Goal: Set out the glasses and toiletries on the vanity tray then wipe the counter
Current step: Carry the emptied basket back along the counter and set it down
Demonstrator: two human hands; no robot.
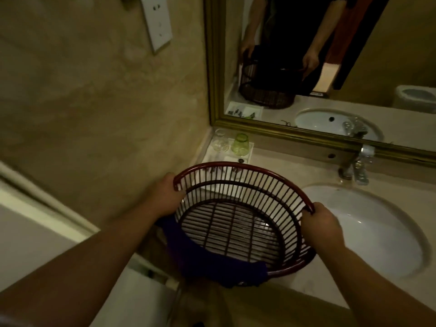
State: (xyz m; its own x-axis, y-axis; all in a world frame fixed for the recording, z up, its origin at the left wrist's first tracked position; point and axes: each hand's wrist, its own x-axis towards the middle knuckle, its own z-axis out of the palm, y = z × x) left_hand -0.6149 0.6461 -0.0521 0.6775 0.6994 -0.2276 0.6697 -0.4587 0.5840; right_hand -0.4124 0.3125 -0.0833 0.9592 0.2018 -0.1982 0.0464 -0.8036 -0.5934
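Glasses first: a clear glass (221, 142) and a green glass (240, 143) sit mouth-down, side by side on the white vanity tray (248, 156) in the counter's back corner under the mirror (330, 67). You've got the dark red slatted basket (240, 218) tilted toward you, your left hand (165, 195) clamped on its left rim, your right hand (322, 223) clamped on its right rim. A purple cloth (212, 260) drapes over the near edge, beside the sink (377, 232).

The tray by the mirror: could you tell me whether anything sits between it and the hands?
Yes. Both the left hand and right hand grip the basket, whose far rim covers the near end of the tray.
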